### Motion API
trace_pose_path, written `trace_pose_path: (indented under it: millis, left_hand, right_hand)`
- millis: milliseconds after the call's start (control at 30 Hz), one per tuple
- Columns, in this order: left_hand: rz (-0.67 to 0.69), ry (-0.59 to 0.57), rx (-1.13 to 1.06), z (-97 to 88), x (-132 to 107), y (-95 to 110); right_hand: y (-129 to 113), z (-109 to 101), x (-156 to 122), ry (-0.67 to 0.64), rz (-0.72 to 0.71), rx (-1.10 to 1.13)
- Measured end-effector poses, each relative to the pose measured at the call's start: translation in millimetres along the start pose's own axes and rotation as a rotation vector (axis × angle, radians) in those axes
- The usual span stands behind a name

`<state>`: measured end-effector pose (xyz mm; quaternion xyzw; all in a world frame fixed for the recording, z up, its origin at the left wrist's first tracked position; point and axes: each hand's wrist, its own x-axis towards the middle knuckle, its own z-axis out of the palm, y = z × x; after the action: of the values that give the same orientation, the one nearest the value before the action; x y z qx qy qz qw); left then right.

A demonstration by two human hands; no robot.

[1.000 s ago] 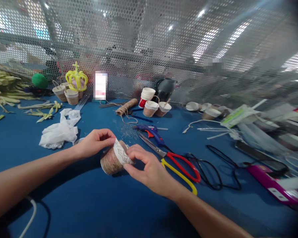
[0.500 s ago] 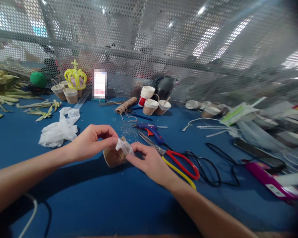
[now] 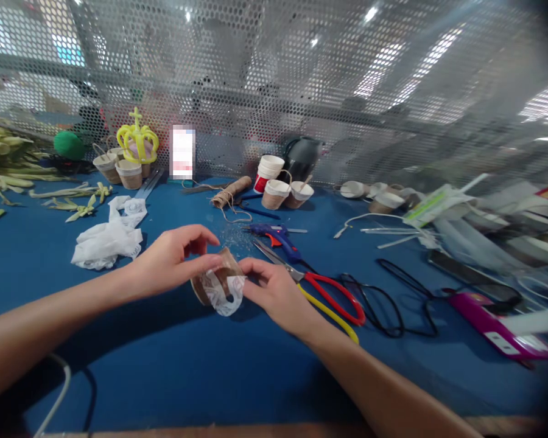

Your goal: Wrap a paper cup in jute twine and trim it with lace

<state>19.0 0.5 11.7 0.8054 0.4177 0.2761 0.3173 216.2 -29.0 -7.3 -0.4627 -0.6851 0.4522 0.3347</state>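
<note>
A crumpled heap of white lace (image 3: 107, 244) lies on the blue desk (image 3: 164, 377); next, the left hand (image 3: 180, 255) has its thumb against the tilted brown cup (image 3: 201, 289), its curled fingers spread from it. A looped lace strip (image 3: 226, 302) hangs across the cup, and the right hand (image 3: 278, 295) pinches its end. Rightward come the blue glue gun (image 3: 276, 237), red-and-yellow scissors (image 3: 335, 295) and purple power strip (image 3: 488, 325).
</note>
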Motion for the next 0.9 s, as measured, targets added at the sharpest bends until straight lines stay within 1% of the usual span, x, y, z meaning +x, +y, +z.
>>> trace_pose_path:
  millis: [33,67,133,200,300,367,433,467,567,600,633,667,800,900]
  left_hand:
    - [-0.017,0.027,0.016,4.4,2.3,-5.5]
    - [-0.035,0.003,-0.004,8.8,3.7,-10.2]
    - [-0.061,-0.123,-0.045,16.7,4.0,-16.1]
    - [-0.095,-0.217,-0.073,21.8,1.8,-17.4]
    - [-0.114,-0.306,-0.161,23.7,-1.5,-15.8]
    - [-0.105,-0.328,-0.241,22.4,-1.5,-15.3]
    - [-0.114,-0.301,-0.292,20.5,-0.1,-15.5]
    - [-0.128,-0.276,-0.301,19.6,0.8,-15.6]
    - [-0.177,-0.182,-0.295,18.3,2.9,-14.7]
    - [-0.186,-0.152,-0.287,18.5,3.2,-14.2]
    - [-0.191,-0.126,-0.279,18.8,3.3,-13.9]
    - [-0.190,-0.105,-0.273,19.4,3.2,-13.7]
    - [-0.163,-0.071,-0.277,22.2,2.3,-15.8]
    - [-0.147,-0.060,-0.315,23.1,2.1,-17.7]
  right_hand:
    - [0.2,0.1,-0.3,-0.003,-0.011,-0.003]
    - [0.5,0.4,-0.7,-0.004,-0.021,-0.004]
    - [1.1,1.1,-1.6,-0.005,-0.042,-0.003]
    - [1.2,1.9,-2.6,-0.008,-0.062,-0.008]
    - [0.0,1.8,-3.7,-0.032,-0.071,-0.021]
    - [-1.3,0.3,-3.8,-0.041,-0.080,-0.034]
    - [-2.4,-1.7,-3.9,-0.006,-0.121,-0.062]
    - [-2.8,-2.5,-4.0,0.039,-0.153,-0.087]
    - [-3.6,-2.7,-5.6,0.254,-0.239,-0.204]
    - [-3.8,-1.8,-6.6,0.309,-0.246,-0.249]
    - [-4.0,-0.4,-7.5,0.334,-0.240,-0.291]
    - [-4.1,1.1,-8.4,0.332,-0.228,-0.327]
    - [-3.6,6.7,-9.9,0.235,-0.200,-0.400]
    - [-2.6,7.7,-9.1,0.221,-0.200,-0.402]
